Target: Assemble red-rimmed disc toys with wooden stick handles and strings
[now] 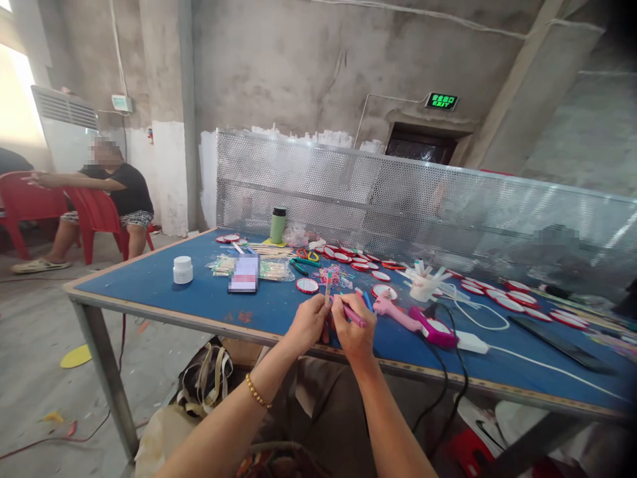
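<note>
My left hand [309, 323] is closed around a thin wooden stick [328, 287] that stands upright near the front edge of the blue table [149, 282]. My right hand [352, 326] grips a pink pen [352, 314], its tip against the stick. Both hands touch each other just above the table edge. A pink glue gun [413, 322] lies to the right of them, with a black cable running off the table.
Red-rimmed round discs [307, 285] are scattered across the table, with a pile of sticks [271, 251], scissors [304, 261], a white jar [182, 269], a green bottle [277, 226] and a white charger [472, 342]. A perforated metal screen [398, 199] backs it. A person sits on red chairs [99, 212] at left.
</note>
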Tool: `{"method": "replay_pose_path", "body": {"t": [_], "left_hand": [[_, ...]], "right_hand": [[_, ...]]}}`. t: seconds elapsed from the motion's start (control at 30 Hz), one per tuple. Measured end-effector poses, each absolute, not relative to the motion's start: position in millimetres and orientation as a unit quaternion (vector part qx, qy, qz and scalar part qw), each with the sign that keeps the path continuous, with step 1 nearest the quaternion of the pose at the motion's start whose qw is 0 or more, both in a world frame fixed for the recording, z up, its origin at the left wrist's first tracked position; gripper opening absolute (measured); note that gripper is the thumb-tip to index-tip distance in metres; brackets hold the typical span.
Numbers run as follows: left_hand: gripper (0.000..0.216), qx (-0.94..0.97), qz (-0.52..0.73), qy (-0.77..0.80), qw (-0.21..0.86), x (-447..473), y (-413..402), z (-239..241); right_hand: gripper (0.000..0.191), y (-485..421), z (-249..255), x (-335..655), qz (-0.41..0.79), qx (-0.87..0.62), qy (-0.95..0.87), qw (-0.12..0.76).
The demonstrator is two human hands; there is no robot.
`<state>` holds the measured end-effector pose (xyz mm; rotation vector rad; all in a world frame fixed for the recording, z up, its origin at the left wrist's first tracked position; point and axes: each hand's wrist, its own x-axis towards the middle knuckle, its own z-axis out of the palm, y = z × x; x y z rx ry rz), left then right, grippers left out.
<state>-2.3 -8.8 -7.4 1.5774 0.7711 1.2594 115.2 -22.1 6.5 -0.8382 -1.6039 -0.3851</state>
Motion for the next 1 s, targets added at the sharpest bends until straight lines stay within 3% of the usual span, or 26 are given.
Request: {"method": "replay_pose_path", "body": {"t": [1.0], "left_hand": [[0.038, 0.653, 0.51, 0.315, 0.462, -2.3, -7.9, -9.2]], "right_hand": [[0.024, -23.3, 6.1, 115.1, -0.167, -0.367, -0.691, 0.6]]}}
